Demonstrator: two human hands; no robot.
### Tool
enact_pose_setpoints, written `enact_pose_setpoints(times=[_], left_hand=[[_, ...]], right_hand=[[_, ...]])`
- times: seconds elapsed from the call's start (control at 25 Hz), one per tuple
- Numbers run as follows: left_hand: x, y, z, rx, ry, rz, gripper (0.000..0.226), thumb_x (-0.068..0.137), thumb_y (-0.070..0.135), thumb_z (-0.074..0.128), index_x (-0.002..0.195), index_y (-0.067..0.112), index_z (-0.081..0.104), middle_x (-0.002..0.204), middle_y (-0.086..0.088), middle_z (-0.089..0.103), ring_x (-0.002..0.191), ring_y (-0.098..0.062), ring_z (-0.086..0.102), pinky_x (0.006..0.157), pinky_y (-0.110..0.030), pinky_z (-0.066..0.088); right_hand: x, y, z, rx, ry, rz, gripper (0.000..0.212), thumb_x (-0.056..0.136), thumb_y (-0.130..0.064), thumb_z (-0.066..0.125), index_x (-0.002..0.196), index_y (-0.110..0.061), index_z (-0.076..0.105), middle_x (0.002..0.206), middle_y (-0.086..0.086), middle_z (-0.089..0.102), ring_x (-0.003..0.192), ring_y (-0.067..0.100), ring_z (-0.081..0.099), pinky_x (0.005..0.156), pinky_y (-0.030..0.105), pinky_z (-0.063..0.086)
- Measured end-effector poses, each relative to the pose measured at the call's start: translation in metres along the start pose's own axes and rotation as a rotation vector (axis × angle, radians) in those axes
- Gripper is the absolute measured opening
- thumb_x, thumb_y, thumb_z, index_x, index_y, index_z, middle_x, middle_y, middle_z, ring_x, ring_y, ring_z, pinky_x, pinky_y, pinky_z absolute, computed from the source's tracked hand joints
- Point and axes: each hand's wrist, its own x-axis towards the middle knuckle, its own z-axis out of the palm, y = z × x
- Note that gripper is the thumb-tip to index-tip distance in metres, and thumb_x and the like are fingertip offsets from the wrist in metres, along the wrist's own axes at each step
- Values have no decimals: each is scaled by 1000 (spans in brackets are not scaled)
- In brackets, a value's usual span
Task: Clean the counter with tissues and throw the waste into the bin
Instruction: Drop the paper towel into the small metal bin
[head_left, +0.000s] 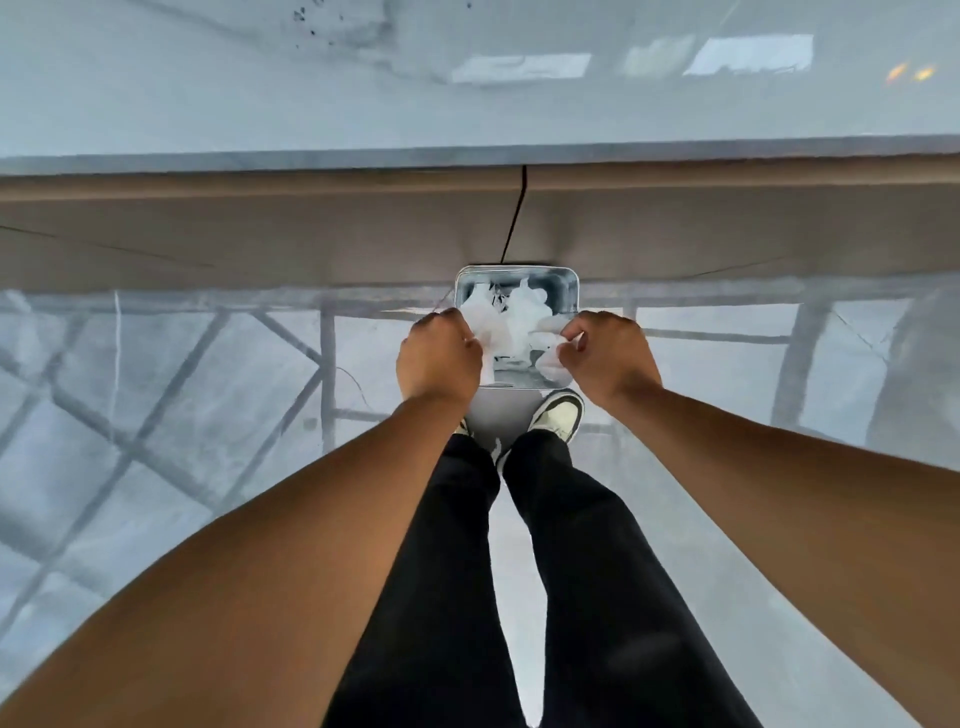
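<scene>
Both bare forearms reach down from the lower corners, cut off at the frame's edge, with black trouser legs (519, 571) between them. Each hand makes a curled grip: the left hand (439, 358) pinches a crumpled white tissue (475, 325), and the right hand (608, 358) pinches another crumpled tissue (553, 358). Fingertips are hidden behind the knuckles and the paper. Both hands hang over the open mouth of a small rounded-rectangle bin (519, 271) standing on the floor against the cabinet front (311, 228); more white wads (524, 312) lie inside, with some dark bits too small to identify. One pale sneaker (558, 415) shows beside the bin's near edge; the other foot is mostly hidden by the left wrist. Above, the pale bench (260, 104) carries a few dark specks (304, 18) near its far edge and blurred window reflections. No writing is legible anywhere. A glossy floor (156, 415) mirrors a lattice of beams.
</scene>
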Motion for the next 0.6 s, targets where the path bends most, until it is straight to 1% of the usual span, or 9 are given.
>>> enact_pose_setpoints(times=[0.12,0.24,0.32,0.44,0.48,0.6], left_hand=[[28,-15,37,-16,-19,-26,14,88,19,62,96,13,72,97,-9,72,90,-33,66,71,-34,50],[50,-32,71,-20,-43,-73,14,87,17,61,95,11,71,96,-11,73,90,-35,66,75,-39,56],[63,-37,90,-37,-70,-93,14,86,16,60,93,10,71,94,-12,72,89,-37,65,73,-39,55],[77,-40,107,2,-76,-55,13,86,14,59,92,9,69,93,-14,70,87,-39,65,67,-36,47],[82,-41,111,13,-73,-32,14,87,14,59,93,9,69,94,-14,69,87,-39,65,67,-36,46],[91,-39,120,57,-85,17,14,89,16,60,98,8,68,98,-15,68,88,-39,65,68,-38,47]], right_hand=[[30,7,35,23,26,40,12,86,-22,60,95,-24,69,94,2,73,88,23,65,77,30,53],[54,19,67,-23,-12,47,12,88,-24,61,96,-24,69,96,4,73,87,26,66,73,30,52],[69,28,81,-74,-31,82,12,90,-25,60,98,-23,69,98,6,73,85,28,65,69,28,46],[89,31,97,-85,-18,110,12,91,-24,60,98,-21,68,95,7,72,78,26,60,68,26,43],[94,31,100,-93,-13,115,12,91,-24,59,99,-21,68,95,7,72,78,27,61,68,27,43],[104,34,111,-117,-24,139,14,90,-25,59,100,-22,67,96,8,70,87,32,65,68,29,45]])
